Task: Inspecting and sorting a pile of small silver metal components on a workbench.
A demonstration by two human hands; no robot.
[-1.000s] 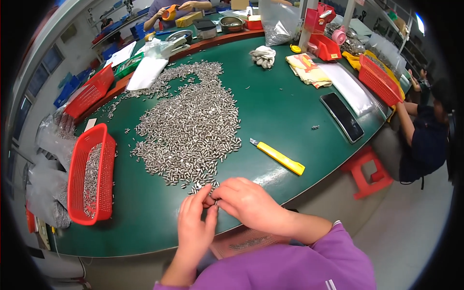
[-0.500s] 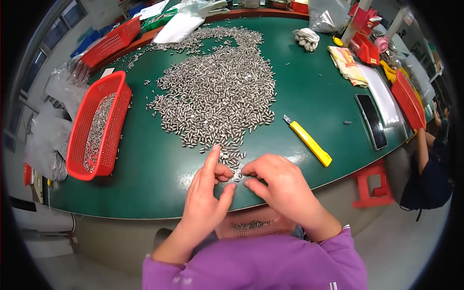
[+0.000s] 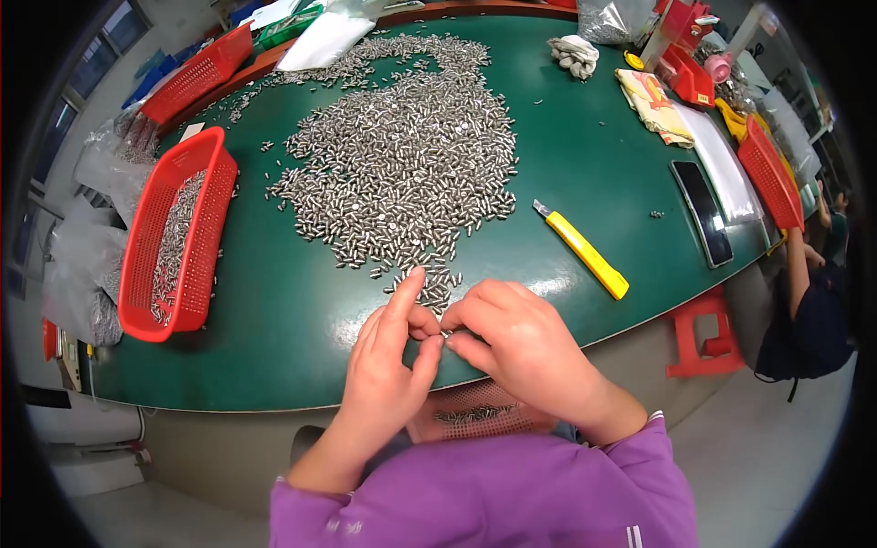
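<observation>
A large heap of small silver metal pins [image 3: 402, 155] covers the middle of the green table, narrowing toward me. At its near end my right hand [image 3: 521, 342] pinches one metal pin [image 3: 446, 334] between thumb and index finger. My left hand [image 3: 388, 352] meets it there, its thumb and a curled finger closed at the same pin. The left index finger points forward, along the edge of the loose pins. Fingertips partly hide the pinched pin.
A red basket [image 3: 219, 228] with pins stands at the left. To the right lie a yellow utility knife [image 3: 589, 254] with its blade out and a phone [image 3: 702, 215]. Below the table edge a pink basket [image 3: 512, 420] holds pins. Someone in dark clothing [image 3: 804, 320] is at far right.
My right hand has moved left, and its thumb and index finger have come together on a pin. The left thumb and curled finger have drawn closer to each other. The view has shifted slightly.
</observation>
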